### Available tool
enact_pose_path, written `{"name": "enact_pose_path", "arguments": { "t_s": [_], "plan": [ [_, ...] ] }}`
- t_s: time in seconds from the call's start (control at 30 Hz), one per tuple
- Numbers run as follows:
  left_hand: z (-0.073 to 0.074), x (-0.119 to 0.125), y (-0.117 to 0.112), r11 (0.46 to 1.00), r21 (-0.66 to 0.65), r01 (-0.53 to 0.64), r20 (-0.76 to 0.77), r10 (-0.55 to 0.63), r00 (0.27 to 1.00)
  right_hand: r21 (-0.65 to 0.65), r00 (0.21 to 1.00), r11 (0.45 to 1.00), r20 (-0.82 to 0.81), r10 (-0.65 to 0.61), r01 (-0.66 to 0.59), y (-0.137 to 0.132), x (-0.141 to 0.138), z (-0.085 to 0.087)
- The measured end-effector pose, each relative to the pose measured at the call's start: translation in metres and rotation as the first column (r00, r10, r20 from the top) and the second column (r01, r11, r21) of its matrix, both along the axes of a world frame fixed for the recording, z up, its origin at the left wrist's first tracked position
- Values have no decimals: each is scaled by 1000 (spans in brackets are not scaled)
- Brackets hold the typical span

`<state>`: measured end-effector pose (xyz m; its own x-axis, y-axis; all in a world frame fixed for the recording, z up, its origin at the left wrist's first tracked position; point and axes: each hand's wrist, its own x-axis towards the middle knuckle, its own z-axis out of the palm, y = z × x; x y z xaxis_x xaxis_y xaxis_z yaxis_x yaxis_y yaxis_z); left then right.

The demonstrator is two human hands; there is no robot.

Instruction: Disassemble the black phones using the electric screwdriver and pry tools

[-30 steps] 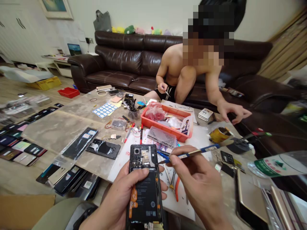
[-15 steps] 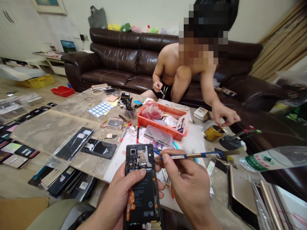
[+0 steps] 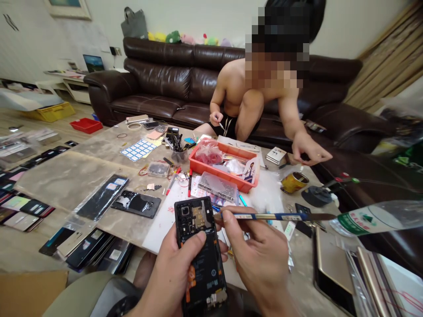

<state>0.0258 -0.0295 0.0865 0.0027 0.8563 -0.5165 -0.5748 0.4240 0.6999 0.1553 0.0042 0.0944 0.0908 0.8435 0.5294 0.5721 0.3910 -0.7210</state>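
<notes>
My left hand (image 3: 178, 259) grips an opened smartphone (image 3: 209, 259) from the left side, its thumb resting near the top of the black battery. The phone's back cover is off, so the camera, circuit-board area and orange strips show. In my right hand (image 3: 257, 246) is a slim blue-handled tool (image 3: 277, 216), pinched between thumb and fingers. It points left, with its near tip at the phone's upper right edge; whether it touches is hard to tell. Its far end is brown and tapered. A loose dark phone back panel (image 3: 136, 204) lies left on the table.
A person (image 3: 257, 83) sits opposite, one hand over a yellow can (image 3: 294, 182). Around the middle are an orange-red tray (image 3: 211, 169), a clear parts box (image 3: 217, 187) and markers. A plastic bottle (image 3: 370, 218) lies at right, near stacked phones (image 3: 333, 264).
The phone has shifted slightly right and tilted in my left hand. The tool has turned, its far end showing further right. The other person's hand has lifted off the can.
</notes>
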Motion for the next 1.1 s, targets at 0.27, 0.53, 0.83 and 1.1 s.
{"name": "enact_pose_path", "arguments": {
  "t_s": [0.27,0.53,0.83,1.1],
  "plan": [
    [0,7,4,1000,-9,-14,-131,13,991,-316,951,948,-303,-58,-43,4,-5,-8],
    [-1,4,6,1000,-9,-21,-70,20,997,-131,994,991,-107,6,-20,2,-3,-10],
    [-1,5,6,999,-35,-35,-11,35,999,-175,991,985,-130,-20,-3,2,-5,-12],
    [4,5,4,995,-46,-89,43,91,995,-232,966,971,-258,-12,-50,0,-5,-18]
  ]
}}
